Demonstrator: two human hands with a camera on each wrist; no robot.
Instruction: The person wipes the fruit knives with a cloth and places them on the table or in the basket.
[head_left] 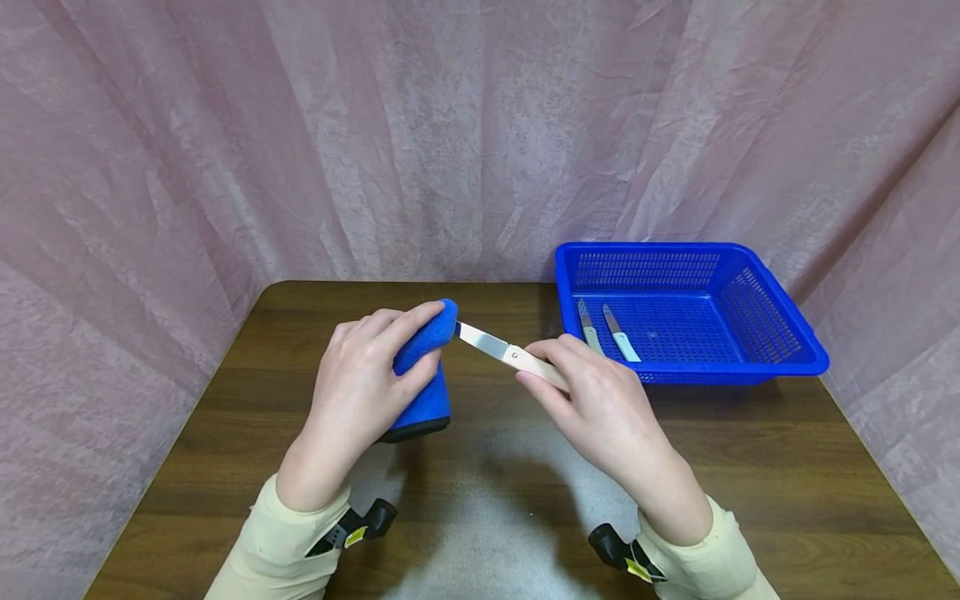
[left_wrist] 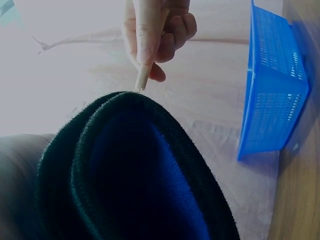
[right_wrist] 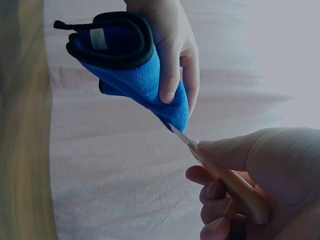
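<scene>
A folded blue cloth [head_left: 427, 398] with a black border is gripped by my left hand [head_left: 367, 375], fingers over its top and thumb on the near side. My right hand [head_left: 600, 400] holds a small knife by its pale handle [head_left: 534, 367]. The knife's blade [head_left: 482, 340] points left, and its tip end is hidden in the fold of the cloth. In the right wrist view the blade [right_wrist: 180, 134] meets the lower edge of the cloth [right_wrist: 140, 82]. Both hands are above the table.
A blue plastic basket [head_left: 750, 368] stands at the back right of the wooden table [head_left: 247, 450]. Inside it, at the left, lie two small knives, one with a greenish handle [head_left: 593, 340] and one with a pale blue handle [head_left: 627, 347]. Pink curtains [head_left: 450, 142] hang behind.
</scene>
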